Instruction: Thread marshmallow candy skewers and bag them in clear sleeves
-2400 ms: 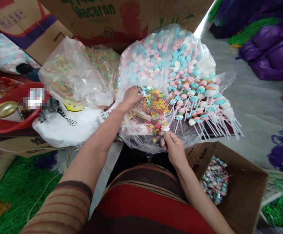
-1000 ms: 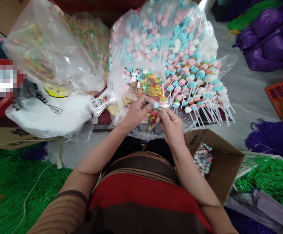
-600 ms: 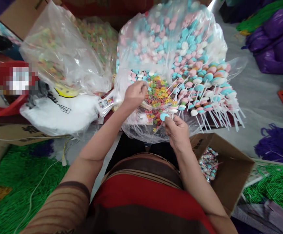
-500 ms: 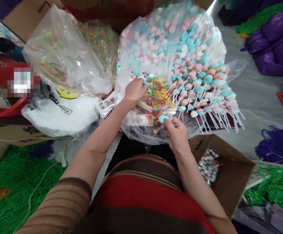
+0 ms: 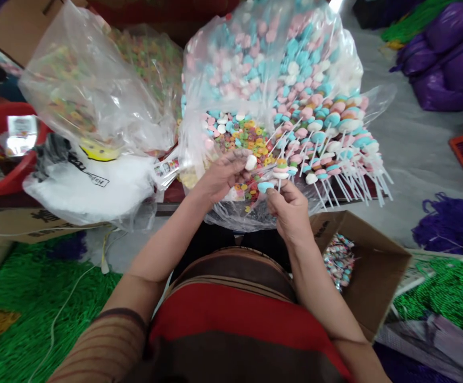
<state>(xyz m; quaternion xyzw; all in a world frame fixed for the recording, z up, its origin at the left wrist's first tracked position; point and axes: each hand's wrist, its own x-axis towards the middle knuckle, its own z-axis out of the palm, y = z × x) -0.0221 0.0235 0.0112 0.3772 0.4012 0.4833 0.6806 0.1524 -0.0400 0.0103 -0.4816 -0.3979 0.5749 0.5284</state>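
Note:
My left hand (image 5: 225,173) pinches a white marshmallow (image 5: 251,162) between thumb and fingertips. Close beside it, my right hand (image 5: 291,207) grips the white stick of a candy skewer (image 5: 280,169), which stands upright with pink, white and yellowish pieces threaded on it. A blue marshmallow (image 5: 265,186) rests at the thumb and forefinger of that same hand. Beneath both hands, ring-shaped gummies (image 5: 251,135) in yellow, orange, green and red lie on clear plastic. To the right, many finished-looking candy skewers (image 5: 335,143) are piled with their sticks pointing toward me.
Behind stands a large clear bag of pastel marshmallows (image 5: 251,58). A bag of gummy rings (image 5: 143,69), a white plastic bag (image 5: 96,186) and a red basin (image 5: 0,181) sit leftward. Below right is an open cardboard box (image 5: 379,266) holding wrapped sweets.
My left hand has come back from the sweets, down and toward my right hand, and a white marshmallow now shows in its fingers. My right hand keeps hold of the candy skewer, nearly still.

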